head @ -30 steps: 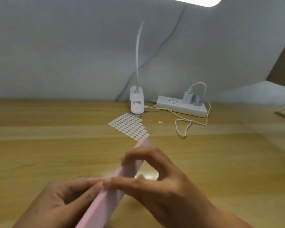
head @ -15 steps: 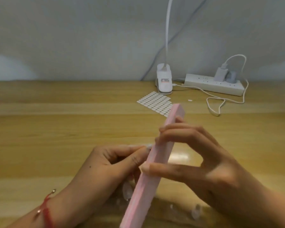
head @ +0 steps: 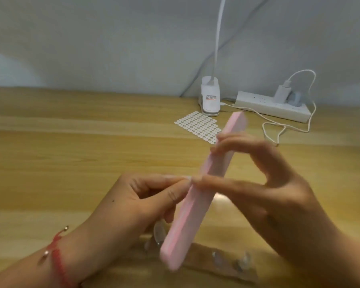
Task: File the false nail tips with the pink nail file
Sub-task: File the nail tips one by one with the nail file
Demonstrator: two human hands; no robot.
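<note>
The work looks to be in the middle of its filing stage rather than at either end. The right hand holds the pink nail file off the bench. Its thumb is laid across the near face and its fingers are curled over the far edge, so the file slants from low near the person up toward the back. The left hand has thumb and forefinger pinched together right against the file's left edge. Between them sits what appears to be a small clear false nail tip, though it is blurred and little of it shows. That tip is touching the file, so I judge it to be the one being shaped now. How much of it is done cannot be told. Below the hands, several loose tips lie on a clear strip on the bench. Whether those are finished or waiting is not visible, so at least some work probably remains. Farther back are a sheet of small white tabs, a clip lamp and a power strip, all well apart from the hands.
</note>
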